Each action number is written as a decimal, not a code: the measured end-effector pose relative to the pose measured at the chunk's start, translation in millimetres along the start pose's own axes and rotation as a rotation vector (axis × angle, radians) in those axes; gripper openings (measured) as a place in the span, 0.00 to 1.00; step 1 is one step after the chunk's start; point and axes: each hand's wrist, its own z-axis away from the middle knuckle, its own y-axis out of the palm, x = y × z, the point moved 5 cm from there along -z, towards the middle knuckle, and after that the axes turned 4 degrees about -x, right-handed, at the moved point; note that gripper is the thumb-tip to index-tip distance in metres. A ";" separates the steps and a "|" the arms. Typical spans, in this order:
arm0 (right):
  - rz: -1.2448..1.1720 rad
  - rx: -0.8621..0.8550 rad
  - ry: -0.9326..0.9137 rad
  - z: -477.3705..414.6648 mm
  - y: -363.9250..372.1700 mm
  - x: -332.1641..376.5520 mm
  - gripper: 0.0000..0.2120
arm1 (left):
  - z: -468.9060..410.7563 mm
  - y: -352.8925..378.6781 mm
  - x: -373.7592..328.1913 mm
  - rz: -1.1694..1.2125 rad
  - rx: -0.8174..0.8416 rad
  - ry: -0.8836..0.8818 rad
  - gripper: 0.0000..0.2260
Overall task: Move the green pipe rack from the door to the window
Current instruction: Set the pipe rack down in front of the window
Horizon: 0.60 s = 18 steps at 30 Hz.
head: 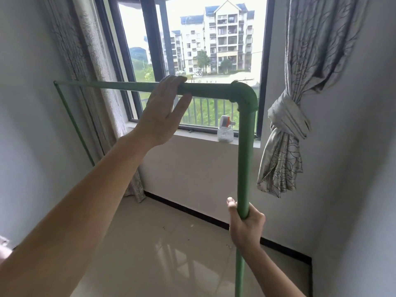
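Observation:
The green pipe rack [214, 91] stands in front of the window [192, 61]. Its top bar runs level from the far left corner to an elbow joint at the right, and a thick upright pipe drops from the elbow to the floor. My left hand [162, 110] rests on the top bar, fingers hooked loosely over it and thumb underneath, the palm only partly closed. My right hand [244, 224] is wrapped tightly around the upright pipe at about waist height. The thin far-left leg of the rack slants down along the left wall.
A clear jar with an orange and white lid [225, 130] sits on the window sill [192, 136]. A knotted patterned curtain [287, 133] hangs at the right, another curtain [85, 61] at the left. Walls close in on both sides; shiny floor tiles [171, 254] lie below.

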 end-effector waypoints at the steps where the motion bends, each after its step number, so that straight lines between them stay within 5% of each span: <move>1: 0.002 0.000 0.001 -12.3 -0.4 -5.6 0.26 | -5.5 9.6 2.2 -0.011 0.010 0.002 0.21; 7: 0.037 -0.027 0.019 -79.6 -0.9 -40.9 0.26 | -42.0 69.7 26.1 -0.125 0.043 0.052 0.25; 18: 0.172 -0.230 0.026 -176.4 -17.3 -69.4 0.22 | -116.2 167.0 35.3 -0.142 -0.218 0.288 0.18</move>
